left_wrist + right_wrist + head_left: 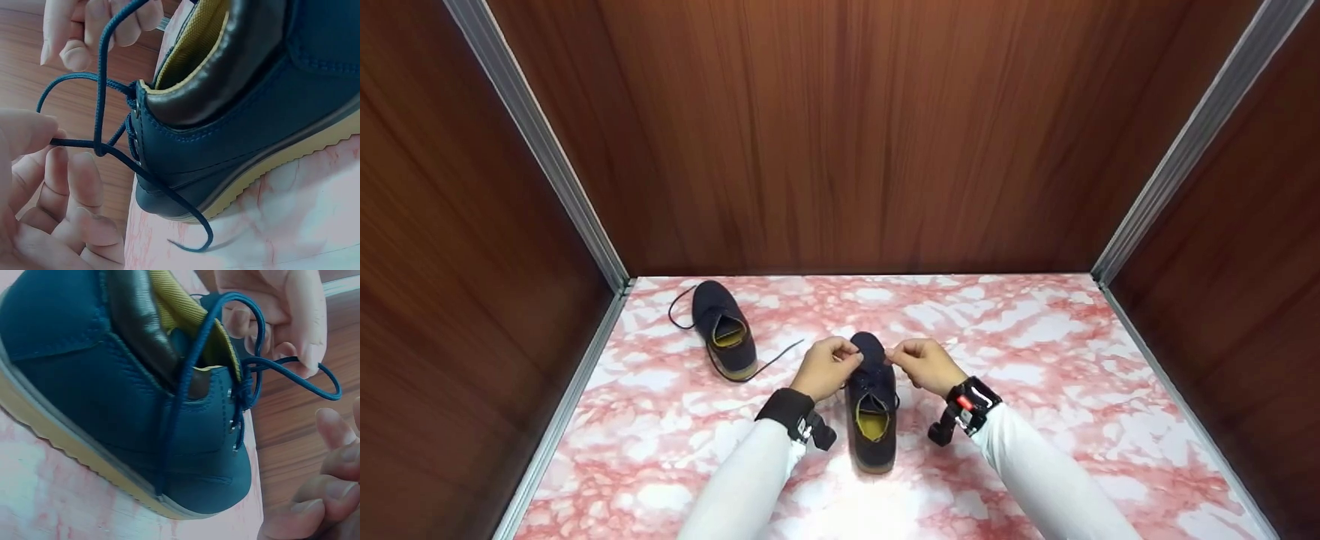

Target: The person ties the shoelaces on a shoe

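Observation:
A dark navy lace-up shoe with a yellow lining stands on the pink-and-white marbled surface. The left hand pinches a blue shoelace between thumb and forefinger beside the eyelets. In the right wrist view, the pinched part forms a small loop. The other lace end arches over and hangs down along the shoe's side. The right hand is across from the left, near the loop, its fingers loosely bent. No lace shows between its fingers.
A matching shoe stands further back on the left, its lace untied and trailing on the surface. Brown wood-grain panels with metal corner strips enclose the back and sides.

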Demonstrator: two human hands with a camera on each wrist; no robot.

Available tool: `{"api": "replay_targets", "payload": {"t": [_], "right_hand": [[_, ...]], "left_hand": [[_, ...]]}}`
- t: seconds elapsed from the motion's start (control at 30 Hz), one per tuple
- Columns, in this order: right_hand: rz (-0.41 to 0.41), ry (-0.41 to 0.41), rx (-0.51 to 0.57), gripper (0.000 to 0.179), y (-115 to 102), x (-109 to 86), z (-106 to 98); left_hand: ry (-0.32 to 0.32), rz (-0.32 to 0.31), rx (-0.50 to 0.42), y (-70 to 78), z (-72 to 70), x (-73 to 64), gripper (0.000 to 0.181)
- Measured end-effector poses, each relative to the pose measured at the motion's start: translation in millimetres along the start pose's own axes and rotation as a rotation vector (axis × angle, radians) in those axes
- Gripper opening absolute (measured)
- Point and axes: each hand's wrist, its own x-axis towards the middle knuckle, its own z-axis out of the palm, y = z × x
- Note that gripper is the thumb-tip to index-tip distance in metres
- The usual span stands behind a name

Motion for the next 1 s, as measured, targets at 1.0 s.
{"api": "replay_targets", "payload": {"t": [1.0], "right_hand": [[-0.155,-0.067,-0.153,0.022,5,-14.7,28]], "left_hand": [[0.005,-0.063,-0.125,-7.9,-7.9,0.3,0.009]]}}
